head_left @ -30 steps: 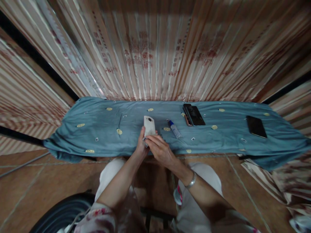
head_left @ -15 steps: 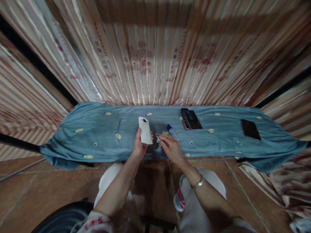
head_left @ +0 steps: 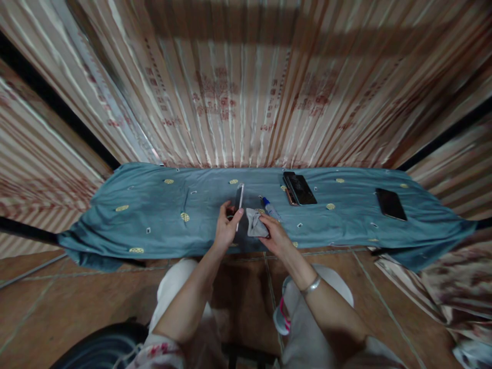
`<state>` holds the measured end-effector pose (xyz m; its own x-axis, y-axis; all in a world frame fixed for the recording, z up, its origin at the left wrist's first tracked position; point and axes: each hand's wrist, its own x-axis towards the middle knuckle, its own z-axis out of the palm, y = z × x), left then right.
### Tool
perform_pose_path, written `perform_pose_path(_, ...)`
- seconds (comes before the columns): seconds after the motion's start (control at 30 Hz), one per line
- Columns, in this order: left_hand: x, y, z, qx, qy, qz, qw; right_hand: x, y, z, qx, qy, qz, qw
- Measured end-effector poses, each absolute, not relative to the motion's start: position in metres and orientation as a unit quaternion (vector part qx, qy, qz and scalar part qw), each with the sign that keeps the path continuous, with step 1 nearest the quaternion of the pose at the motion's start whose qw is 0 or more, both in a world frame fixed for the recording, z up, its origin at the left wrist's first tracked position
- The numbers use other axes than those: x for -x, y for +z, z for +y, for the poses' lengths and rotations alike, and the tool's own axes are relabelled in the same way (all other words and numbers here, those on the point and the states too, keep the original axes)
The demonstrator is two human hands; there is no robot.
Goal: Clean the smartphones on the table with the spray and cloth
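In my left hand a smartphone stands on edge, its narrow side facing me. The thumb presses on one side and the fingers lie behind it. My right hand grips a crumpled grey cloth, held just right of the phone and apart from it. Beyond the right hand a small clear bottle with a blue cap lies on the blue tablecloth.
Several dark phones lie about: a stack with a black phone on top at centre right, and another black phone farther right. A striped curtain hangs behind the table. Black poles slant at both sides.
My left hand has turned the phone from showing its white back to standing edge-on. The grey cloth is now bunched up in my right hand, where a small light piece was pinched before.
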<state>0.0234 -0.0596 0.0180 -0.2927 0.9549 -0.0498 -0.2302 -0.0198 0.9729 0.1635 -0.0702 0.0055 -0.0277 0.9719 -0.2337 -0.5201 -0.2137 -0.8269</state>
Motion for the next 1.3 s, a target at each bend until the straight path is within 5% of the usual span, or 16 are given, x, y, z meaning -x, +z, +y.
perform_pose_path(0.43,-0.038,-0.008,-0.064,-0.534,0.502,0.549,0.402,-0.180,0.018,-0.036,0.375,0.624,-0.189,0.659)
perform_pose_path(0.93,-0.032,-0.017,-0.055,-0.539,0.509,0.548,0.388,-0.151,0.020,-0.060,0.377,0.585,-0.360,0.622)
perform_pose_path(1.3,-0.024,-0.008,-0.064,-0.646,0.453,0.554,0.266,-0.176,0.029,-0.047,0.404,0.576,-0.353,0.617)
